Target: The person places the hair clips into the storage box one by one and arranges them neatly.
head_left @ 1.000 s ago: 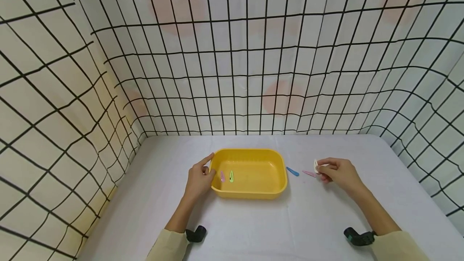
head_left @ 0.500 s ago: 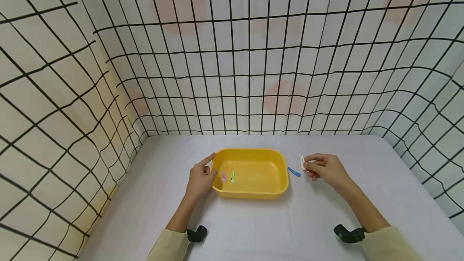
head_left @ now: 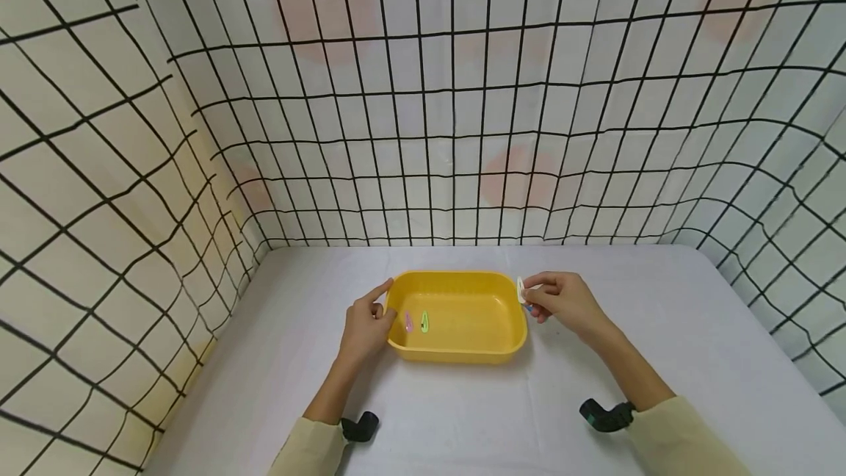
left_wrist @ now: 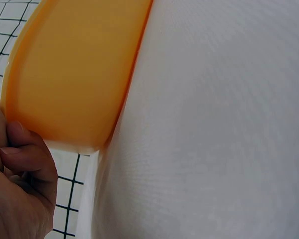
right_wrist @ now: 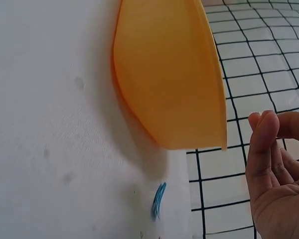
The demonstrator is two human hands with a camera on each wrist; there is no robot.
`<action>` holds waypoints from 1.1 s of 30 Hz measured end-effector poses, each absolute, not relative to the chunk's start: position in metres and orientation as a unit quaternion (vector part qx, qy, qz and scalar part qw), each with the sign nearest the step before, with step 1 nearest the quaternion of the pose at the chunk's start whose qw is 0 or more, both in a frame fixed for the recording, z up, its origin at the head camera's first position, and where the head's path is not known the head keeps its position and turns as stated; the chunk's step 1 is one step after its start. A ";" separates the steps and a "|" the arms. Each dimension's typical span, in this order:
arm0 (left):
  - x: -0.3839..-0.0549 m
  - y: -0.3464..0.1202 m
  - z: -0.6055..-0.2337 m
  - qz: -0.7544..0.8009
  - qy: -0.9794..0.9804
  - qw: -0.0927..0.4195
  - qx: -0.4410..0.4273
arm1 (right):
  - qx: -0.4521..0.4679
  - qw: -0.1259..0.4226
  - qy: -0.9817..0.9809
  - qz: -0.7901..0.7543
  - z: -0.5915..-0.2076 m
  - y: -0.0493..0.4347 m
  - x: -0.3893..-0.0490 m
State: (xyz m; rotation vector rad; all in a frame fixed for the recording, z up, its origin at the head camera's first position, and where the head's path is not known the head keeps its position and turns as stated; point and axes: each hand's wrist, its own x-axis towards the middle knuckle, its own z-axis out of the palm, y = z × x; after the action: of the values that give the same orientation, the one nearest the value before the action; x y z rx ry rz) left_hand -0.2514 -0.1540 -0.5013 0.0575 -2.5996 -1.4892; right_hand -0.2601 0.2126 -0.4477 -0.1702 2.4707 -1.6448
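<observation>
A yellow plastic tray (head_left: 463, 355) stands on the white-covered table. Its left rim is gripped by my left hand (head_left: 365, 325), the thumb over the edge; in the left wrist view this hand (left_wrist: 27, 174) has curled fingers at the tray's end. Inside the tray lie a pink hair clip (head_left: 408, 322) and a green hair clip (head_left: 425, 322). At the right rim, my right hand (head_left: 562, 303) pinches a white hair clip (head_left: 521, 290) between thumb and fingers. A blue hair clip (right_wrist: 159, 201) lies on the table below that hand, mostly covered in the head view.
Black wire grid panels (head_left: 452, 138) over white cloth rise at the back and both sides of the table (head_left: 463, 417). Each wrist carries a black camera mount, one on the left (head_left: 360, 427) and one on the right (head_left: 606, 415).
My right hand has moved left with the white hair clip, from beside the table clips to the tray's right rim. The second pink clip on the table is now hidden. The left hand stays put.
</observation>
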 end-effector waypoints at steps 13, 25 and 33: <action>-0.251 -0.153 -0.502 -0.498 -0.864 0.066 0.027 | -0.087 0.094 0.808 -0.575 -0.454 0.171 -0.270; -0.250 -0.153 -0.501 -0.497 -0.865 0.061 0.029 | -0.083 0.113 0.807 -0.574 -0.461 0.138 -0.272; -0.251 -0.154 -0.501 -0.497 -0.865 0.067 0.024 | -0.090 0.124 0.804 -0.574 -0.463 0.115 -0.273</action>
State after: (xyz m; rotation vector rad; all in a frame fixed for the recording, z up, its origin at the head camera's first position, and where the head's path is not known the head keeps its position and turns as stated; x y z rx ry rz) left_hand -0.2506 -0.1536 -0.5010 0.0720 -2.6066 -1.4980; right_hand -0.2733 0.1148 -0.4634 -0.2625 2.3451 -1.6748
